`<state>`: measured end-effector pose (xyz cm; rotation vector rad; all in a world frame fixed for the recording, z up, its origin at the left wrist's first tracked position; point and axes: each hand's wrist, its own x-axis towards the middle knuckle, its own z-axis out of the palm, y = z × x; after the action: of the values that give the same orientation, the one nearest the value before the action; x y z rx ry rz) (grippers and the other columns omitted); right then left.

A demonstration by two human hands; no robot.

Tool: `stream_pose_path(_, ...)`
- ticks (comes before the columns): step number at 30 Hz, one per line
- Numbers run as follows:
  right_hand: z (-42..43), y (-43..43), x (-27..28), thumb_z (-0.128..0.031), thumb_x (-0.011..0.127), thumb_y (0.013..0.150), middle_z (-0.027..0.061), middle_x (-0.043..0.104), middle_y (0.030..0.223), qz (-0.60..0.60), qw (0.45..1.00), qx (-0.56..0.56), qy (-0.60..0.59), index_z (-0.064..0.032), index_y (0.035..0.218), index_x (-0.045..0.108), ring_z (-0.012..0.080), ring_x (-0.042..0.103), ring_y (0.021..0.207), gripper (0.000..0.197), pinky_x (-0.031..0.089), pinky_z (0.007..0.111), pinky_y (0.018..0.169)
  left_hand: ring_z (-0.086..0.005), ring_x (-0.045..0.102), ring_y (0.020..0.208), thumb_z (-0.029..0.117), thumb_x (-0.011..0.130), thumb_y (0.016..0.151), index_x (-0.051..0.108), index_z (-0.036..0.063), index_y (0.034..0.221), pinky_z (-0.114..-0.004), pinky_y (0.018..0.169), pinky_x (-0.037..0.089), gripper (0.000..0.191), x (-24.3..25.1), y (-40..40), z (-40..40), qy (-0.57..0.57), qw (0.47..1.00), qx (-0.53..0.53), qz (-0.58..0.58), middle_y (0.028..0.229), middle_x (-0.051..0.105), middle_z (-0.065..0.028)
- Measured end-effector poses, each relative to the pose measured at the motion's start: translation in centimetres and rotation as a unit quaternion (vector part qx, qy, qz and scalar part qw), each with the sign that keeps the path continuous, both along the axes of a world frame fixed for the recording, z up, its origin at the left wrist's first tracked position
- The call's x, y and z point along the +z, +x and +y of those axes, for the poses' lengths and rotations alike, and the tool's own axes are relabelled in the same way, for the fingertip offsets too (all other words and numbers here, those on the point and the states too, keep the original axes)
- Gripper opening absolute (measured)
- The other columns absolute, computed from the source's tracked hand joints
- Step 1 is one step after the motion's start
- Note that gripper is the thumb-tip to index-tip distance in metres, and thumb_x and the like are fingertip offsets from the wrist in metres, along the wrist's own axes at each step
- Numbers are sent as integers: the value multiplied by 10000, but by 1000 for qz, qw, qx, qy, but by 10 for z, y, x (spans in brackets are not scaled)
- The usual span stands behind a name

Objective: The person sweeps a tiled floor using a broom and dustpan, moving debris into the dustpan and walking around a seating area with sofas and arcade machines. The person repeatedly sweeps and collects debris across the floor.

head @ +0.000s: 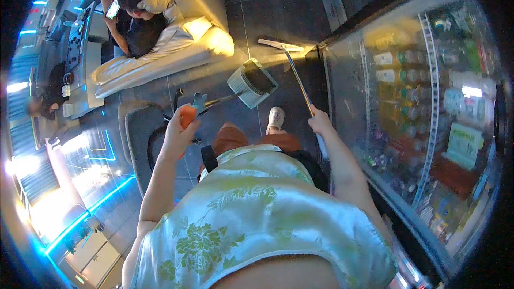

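My left hand [181, 126] is closed around an orange grip [188, 116]. Just beyond it a blue-grey clip [198, 101] sits on a pole that runs to a pale long-handled dustpan [245, 88] on the dark tiled floor. A row of dark teeth lines the dustpan's opening. With my right hand [321, 121] I grasp the metal pole [298, 76] of a floor squeegee or broom. Its wide, pale head [281, 44] rests on the floor past the dustpan, close to the base of a glass-fronted cabinet. The bristles or blade cannot be made out.
Along my right stands the glass-fronted cabinet [345, 100] with bottles inside. A person [138, 28] with a phone sits on a cushioned sofa [160, 68] ahead to the left. A grey chair [140, 136] is beside my left arm. Another person [56, 84] is farther left.
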<state>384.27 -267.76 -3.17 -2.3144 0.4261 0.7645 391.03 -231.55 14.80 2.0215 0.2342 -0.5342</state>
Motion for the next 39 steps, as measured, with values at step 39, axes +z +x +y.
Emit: stream_pose_path(39, -137, 670, -37, -119, 535, 613, 225, 520, 896, 11, 994, 110, -24, -72, 1147, 375, 333, 508, 853, 559, 409, 365, 749, -34, 418, 569, 59, 505, 733, 379, 26, 1095, -152, 473, 366, 385, 23, 519, -147, 14, 991, 103, -85, 745, 448, -6)
